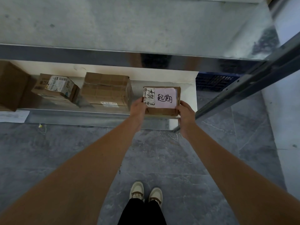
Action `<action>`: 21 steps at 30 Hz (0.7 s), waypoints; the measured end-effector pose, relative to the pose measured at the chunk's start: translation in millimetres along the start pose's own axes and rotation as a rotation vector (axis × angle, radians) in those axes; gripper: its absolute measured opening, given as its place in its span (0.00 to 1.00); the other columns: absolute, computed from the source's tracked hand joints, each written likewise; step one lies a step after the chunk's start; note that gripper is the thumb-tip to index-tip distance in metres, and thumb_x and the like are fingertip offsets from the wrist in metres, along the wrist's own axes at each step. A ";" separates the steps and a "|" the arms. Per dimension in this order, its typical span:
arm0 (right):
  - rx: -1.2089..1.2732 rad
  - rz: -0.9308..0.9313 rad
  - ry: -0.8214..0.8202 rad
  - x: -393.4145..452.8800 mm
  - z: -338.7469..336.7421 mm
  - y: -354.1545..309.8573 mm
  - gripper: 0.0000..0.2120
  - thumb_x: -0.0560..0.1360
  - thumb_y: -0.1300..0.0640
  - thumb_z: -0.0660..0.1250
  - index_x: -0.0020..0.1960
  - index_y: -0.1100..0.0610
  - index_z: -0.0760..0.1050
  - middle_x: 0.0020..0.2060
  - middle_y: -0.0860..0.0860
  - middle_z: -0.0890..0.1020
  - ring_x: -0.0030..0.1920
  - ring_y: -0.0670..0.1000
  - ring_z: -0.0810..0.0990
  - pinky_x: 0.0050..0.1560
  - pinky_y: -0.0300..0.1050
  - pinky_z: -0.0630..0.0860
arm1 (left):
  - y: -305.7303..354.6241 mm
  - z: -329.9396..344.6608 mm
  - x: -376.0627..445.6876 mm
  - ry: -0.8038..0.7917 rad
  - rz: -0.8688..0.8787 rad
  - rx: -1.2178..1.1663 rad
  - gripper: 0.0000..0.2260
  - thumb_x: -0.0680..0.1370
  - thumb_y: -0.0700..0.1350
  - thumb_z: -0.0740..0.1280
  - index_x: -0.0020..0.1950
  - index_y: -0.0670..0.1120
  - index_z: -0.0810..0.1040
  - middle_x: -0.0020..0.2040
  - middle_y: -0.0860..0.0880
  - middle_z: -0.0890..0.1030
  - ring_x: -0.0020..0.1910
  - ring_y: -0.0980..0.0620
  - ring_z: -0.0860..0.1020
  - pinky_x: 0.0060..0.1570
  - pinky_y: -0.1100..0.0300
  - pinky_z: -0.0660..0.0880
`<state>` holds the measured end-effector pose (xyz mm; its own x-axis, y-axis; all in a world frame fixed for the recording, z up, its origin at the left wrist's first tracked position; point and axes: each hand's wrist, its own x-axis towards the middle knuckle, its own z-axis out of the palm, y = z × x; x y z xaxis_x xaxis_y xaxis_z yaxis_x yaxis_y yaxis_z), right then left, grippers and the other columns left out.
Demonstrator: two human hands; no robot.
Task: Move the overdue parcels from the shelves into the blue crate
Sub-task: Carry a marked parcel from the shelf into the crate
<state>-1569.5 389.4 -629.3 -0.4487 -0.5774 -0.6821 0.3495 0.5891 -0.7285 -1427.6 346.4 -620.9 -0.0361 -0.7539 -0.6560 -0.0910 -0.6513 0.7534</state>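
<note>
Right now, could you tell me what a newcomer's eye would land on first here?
Both hands, left hand and right hand, hold a cardboard parcel at the lower shelf's right end; its pink handwritten note stands out. Two more boxes sit to its left, and a blue crate shows behind the shelf.

I take the lower shelf (65,109) as my landmark. At its right end sits the small parcel (162,99), my left hand (138,108) on its left edge and my right hand (186,114) on its right. Left of that parcel on the shelf lie a larger box (105,90), then a labelled box (55,88), then another box (11,85) at the far left. Beyond the shelf's right end, behind the upright post (243,88), sits the crate (215,81). An upper shelf (129,30) overhangs it. My shoes (146,192) stand before it.
</note>
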 end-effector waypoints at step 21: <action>0.072 -0.022 0.061 -35.9 -13.9 -6.8 0.20 0.77 0.43 0.65 0.62 0.54 0.69 0.53 0.52 0.81 0.52 0.53 0.81 0.50 0.49 0.80 | 20.1 0.7 -32.9 0.004 0.002 -0.057 0.18 0.81 0.48 0.57 0.66 0.39 0.74 0.56 0.41 0.81 0.43 0.50 0.80 0.37 0.58 0.76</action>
<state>-1567.2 413.9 -598.9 -0.5054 -0.5533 -0.6622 0.3962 0.5329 -0.7477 -1428.9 358.2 -584.2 -0.0323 -0.7557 -0.6541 -0.0340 -0.6533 0.7564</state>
